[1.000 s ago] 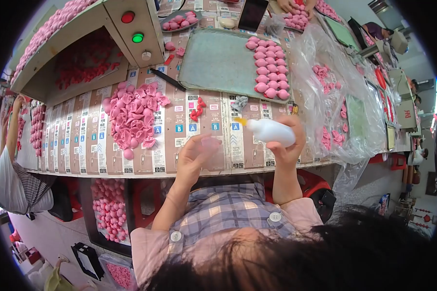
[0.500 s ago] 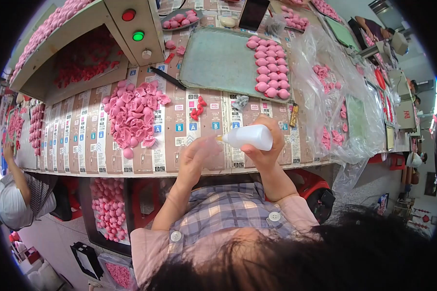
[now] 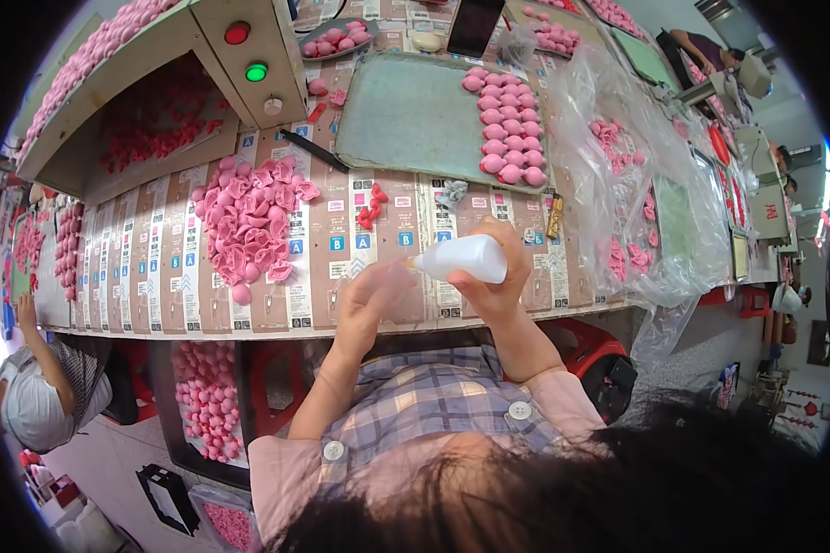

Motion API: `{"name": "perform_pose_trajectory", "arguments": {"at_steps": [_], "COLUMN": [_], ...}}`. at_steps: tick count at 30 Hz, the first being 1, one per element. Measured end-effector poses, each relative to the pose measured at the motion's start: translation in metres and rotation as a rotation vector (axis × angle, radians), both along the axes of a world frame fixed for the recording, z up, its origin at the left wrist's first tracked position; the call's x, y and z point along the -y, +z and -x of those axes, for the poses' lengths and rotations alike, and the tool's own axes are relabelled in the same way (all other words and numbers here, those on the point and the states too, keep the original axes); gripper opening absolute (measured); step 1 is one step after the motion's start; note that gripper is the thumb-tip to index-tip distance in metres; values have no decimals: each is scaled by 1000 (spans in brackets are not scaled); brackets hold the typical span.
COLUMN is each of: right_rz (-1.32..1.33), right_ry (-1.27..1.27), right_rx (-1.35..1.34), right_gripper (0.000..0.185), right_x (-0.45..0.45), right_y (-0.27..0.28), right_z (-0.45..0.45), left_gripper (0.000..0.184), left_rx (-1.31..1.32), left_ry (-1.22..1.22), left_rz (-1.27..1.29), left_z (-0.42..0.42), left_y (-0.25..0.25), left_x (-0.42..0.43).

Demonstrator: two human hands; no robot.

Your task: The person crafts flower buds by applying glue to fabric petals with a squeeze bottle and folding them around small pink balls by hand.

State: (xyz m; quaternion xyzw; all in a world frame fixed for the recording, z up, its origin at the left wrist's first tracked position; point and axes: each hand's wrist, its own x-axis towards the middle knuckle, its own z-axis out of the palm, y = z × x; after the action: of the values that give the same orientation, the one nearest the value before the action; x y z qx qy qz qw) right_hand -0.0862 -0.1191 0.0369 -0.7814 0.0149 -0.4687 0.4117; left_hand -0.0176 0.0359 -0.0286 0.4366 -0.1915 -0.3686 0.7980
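In my right hand (image 3: 504,293) is a white plastic squeeze bottle (image 3: 468,259), tipped on its side with its narrow yellowish nozzle pointing left. My left hand (image 3: 366,302) is raised at the nozzle, its fingers drawn together and smeared by motion. A pinkish blur shows at those fingertips, too unclear to name. Beyond the left hand lies a heap of pink cupped pieces and balls (image 3: 254,221). A few small red pieces (image 3: 372,207) lie on the table between the heap and the tray.
Rows of pink balls (image 3: 510,124) stand on a greenish tray (image 3: 406,111). At left is a machine with red and green lights (image 3: 256,72). A black-handled tool (image 3: 314,150), a crumpled grey lump (image 3: 452,193) and clear plastic sheeting (image 3: 599,111) lie around. Another person (image 3: 51,387) sits at far left.
The bottle and my right hand have shifted slightly left. My left hand keeps moving at the nozzle, its fingers more blurred now. The whole view has turned slightly.
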Motion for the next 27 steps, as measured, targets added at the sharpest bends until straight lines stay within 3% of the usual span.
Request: {"name": "perform_pose_trajectory", "arguments": {"at_steps": [6,15,18,21,25,27], "right_rz": [-17,-56,-36,-140,-414,-422], "right_ry": [0,44,25,-8,24,-23], "right_rx": [-37,-33,-22,81,145,162], "right_gripper": [39,38,39,41,47,47], "right_x": [-2,-2,-2,0,7,8], "right_y": [0,-6,-4,-13,-14,-15], "right_z": [4,4,4,8,16,16], "left_gripper": [38,37,34,48,50,49], "left_rx": [577,594,437,-31,-264,-313], "left_ry": [133,156,134,13,-19,-35], "left_rz": [-239,-229,-158,-31,78,89], "left_z": [-8,-8,-4,-3,-5,-5], "left_y": [-2,-4,-9,-7,-8,-8], "left_x": [-5,-6,-4,-4,-3,-4]}}
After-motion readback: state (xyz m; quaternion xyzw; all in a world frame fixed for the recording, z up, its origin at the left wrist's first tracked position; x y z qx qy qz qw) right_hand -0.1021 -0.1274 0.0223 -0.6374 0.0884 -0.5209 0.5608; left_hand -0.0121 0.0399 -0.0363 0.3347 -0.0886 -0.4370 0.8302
